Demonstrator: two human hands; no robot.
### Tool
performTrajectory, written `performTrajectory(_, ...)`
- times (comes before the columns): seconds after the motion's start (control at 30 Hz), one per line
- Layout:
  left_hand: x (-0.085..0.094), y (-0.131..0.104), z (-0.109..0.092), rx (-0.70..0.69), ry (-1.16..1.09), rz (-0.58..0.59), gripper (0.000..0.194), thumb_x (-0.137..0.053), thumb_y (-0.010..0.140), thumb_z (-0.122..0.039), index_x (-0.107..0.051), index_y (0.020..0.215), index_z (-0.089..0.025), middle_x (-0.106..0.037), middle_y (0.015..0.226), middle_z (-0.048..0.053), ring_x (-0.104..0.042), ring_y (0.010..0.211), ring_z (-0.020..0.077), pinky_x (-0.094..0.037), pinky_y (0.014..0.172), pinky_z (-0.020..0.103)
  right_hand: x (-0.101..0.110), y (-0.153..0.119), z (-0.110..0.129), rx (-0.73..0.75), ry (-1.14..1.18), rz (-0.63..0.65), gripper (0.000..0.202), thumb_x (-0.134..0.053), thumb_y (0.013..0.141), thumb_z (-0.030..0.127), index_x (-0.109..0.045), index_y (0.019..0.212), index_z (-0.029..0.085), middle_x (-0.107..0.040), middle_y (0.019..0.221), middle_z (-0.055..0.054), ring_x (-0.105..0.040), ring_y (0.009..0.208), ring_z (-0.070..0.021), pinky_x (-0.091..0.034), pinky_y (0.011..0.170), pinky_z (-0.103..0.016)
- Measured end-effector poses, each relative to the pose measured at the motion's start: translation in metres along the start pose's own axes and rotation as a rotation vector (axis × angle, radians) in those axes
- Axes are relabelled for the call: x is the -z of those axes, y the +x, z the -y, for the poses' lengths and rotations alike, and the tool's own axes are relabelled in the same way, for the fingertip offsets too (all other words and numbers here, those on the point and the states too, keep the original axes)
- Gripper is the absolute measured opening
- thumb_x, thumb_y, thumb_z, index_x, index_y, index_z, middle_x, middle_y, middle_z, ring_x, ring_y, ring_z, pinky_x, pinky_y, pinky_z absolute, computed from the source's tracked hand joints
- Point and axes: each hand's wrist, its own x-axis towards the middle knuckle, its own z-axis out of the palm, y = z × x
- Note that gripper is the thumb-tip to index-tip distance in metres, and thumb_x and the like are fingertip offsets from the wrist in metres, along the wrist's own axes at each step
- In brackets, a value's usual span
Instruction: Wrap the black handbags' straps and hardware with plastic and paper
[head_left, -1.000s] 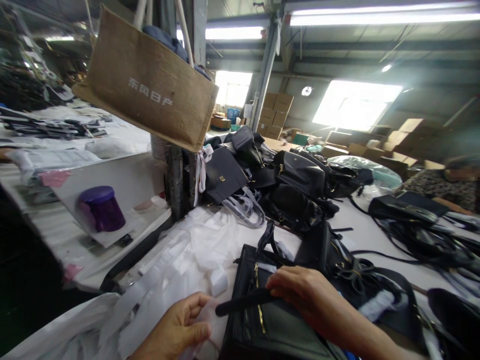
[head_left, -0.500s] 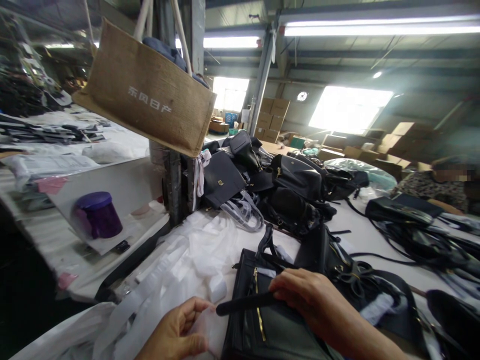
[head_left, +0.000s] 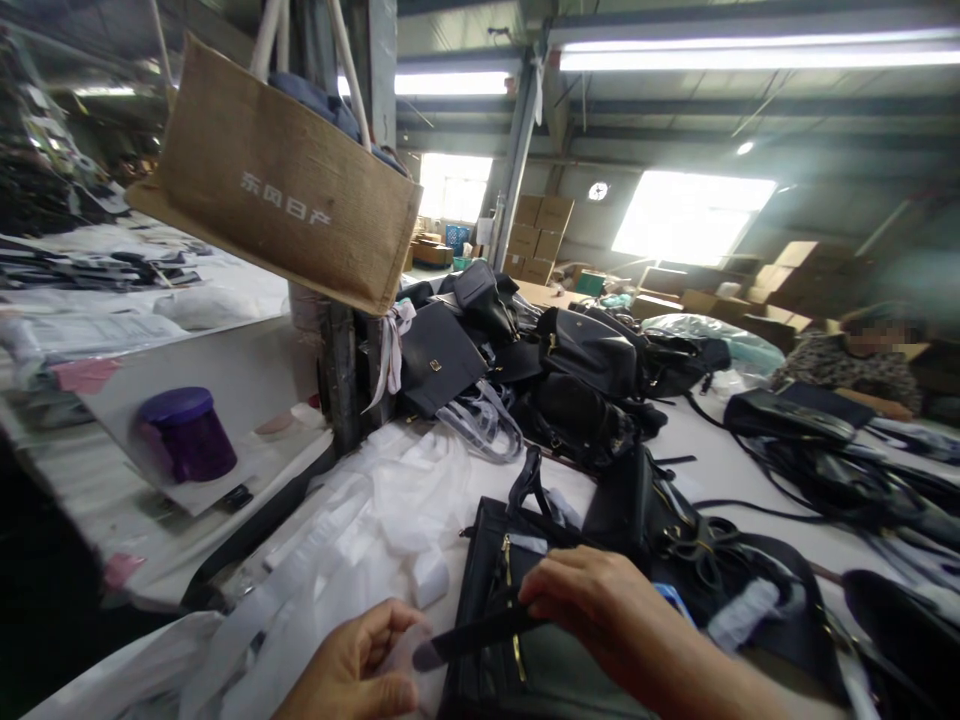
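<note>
Between the fingers and thumb of my left hand (head_left: 360,665) is a piece of thin translucent white wrapping (head_left: 403,645). A black strap (head_left: 480,632) with a rounded end is pinched in my right hand (head_left: 600,605); its free end meets the wrapping by my left fingers. Under the strap lies a black bag (head_left: 555,670) with gold zips and a top handle, partly covered by my right hand and forearm. Loose white wrapping strips (head_left: 375,510) are heaped to the left of this bag.
A pile of black bags (head_left: 592,355) fills the table behind, with more bags (head_left: 802,440) on the right. A brown tote (head_left: 285,190) hangs from a post at upper left. A purple jar (head_left: 191,435) stands on the left. Across the table sits a person (head_left: 832,365).
The strap's rounded end has moved down and left into the translucent wrapping at my left fingers. My right hand has shifted slightly left with it. The whole view has shifted slightly.
</note>
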Motion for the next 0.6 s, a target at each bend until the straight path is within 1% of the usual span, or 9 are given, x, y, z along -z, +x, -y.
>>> performTrajectory(0.1, -0.002, 0.001, 0.002, 0.001, 0.008, 0.035, 0.043, -0.083, 0.063, -0.046, -0.064, 0.084, -0.014, -0.06, 0.068, -0.002, -0.05, 0.06, 0.0102, -0.032, 0.055, 0.021, -0.006, 0.006, 0.003, 0.026, -0.024, 0.037, 0.015, -0.052, 0.093, 0.017, -0.066, 0.093, 0.024, -0.069, 0.087, 0.002, -0.062, 0.08, -0.0117, -0.04, 0.072, -0.021)
performTrajectory(0.17, -0.003, 0.002, 0.006, 0.018, 0.027, 0.036, 0.041, -0.078, 0.069, -0.05, -0.064, 0.08, -0.013, -0.055, 0.061, -0.003, -0.047, 0.054, 0.0081, -0.029, 0.051, 0.02, -0.008, 0.01, 0.005, 0.049, -0.042, 0.056, 0.015, -0.053, 0.093, 0.017, -0.066, 0.093, 0.023, -0.069, 0.087, 0.002, -0.063, 0.081, -0.012, -0.04, 0.072, -0.021)
performTrajectory(0.27, -0.003, 0.002, 0.013, 0.08, 0.065, 0.022, 0.047, -0.068, 0.075, -0.06, -0.063, 0.078, -0.012, -0.059, 0.06, -0.001, -0.05, 0.051, 0.0092, -0.029, 0.049, 0.02, -0.009, 0.017, 0.007, 0.095, -0.056, 0.072, 0.016, -0.051, 0.093, 0.015, -0.065, 0.092, 0.023, -0.07, 0.088, 0.002, -0.063, 0.081, -0.0123, -0.04, 0.073, -0.021)
performTrajectory(0.37, -0.006, 0.002, 0.015, 0.118, 0.096, 0.027, 0.052, -0.062, 0.077, -0.064, -0.063, 0.074, -0.012, -0.064, 0.063, 0.003, -0.054, 0.052, 0.0114, -0.032, 0.048, 0.021, -0.012, 0.024, 0.011, 0.124, -0.033, 0.106, 0.016, -0.052, 0.091, 0.014, -0.065, 0.092, 0.022, -0.071, 0.088, 0.001, -0.064, 0.08, -0.0124, -0.04, 0.071, -0.02)
performTrajectory(0.47, -0.016, 0.004, 0.012, 0.123, 0.143, 0.055, 0.054, -0.056, 0.081, -0.064, -0.066, 0.077, -0.011, -0.068, 0.067, 0.007, -0.058, 0.055, 0.0129, -0.035, 0.05, 0.021, -0.026, 0.032, 0.018, 0.12, 0.013, 0.165, 0.016, -0.053, 0.089, 0.013, -0.063, 0.1, 0.02, -0.072, 0.089, -0.001, -0.067, 0.082, -0.0141, -0.042, 0.071, -0.019)
performTrajectory(0.53, -0.023, 0.006, 0.009, 0.128, 0.146, 0.07, 0.052, -0.052, 0.085, -0.062, -0.066, 0.08, -0.012, -0.069, 0.069, 0.008, -0.06, 0.056, 0.0133, -0.036, 0.051, 0.021, -0.04, 0.037, 0.021, 0.11, 0.016, 0.202, 0.026, -0.054, 0.086, 0.013, -0.058, 0.11, 0.019, -0.073, 0.089, -0.003, -0.068, 0.083, -0.0164, -0.043, 0.07, -0.02)
performTrajectory(0.6, -0.027, 0.008, 0.008, 0.12, 0.13, 0.061, 0.051, -0.049, 0.088, -0.06, -0.065, 0.079, -0.013, -0.066, 0.065, 0.005, -0.057, 0.053, 0.0123, -0.036, 0.05, 0.021, -0.053, 0.04, 0.022, 0.11, 0.011, 0.23, 0.035, -0.055, 0.084, 0.013, -0.053, 0.119, 0.018, -0.073, 0.089, -0.005, -0.069, 0.084, -0.0179, -0.043, 0.069, -0.02)
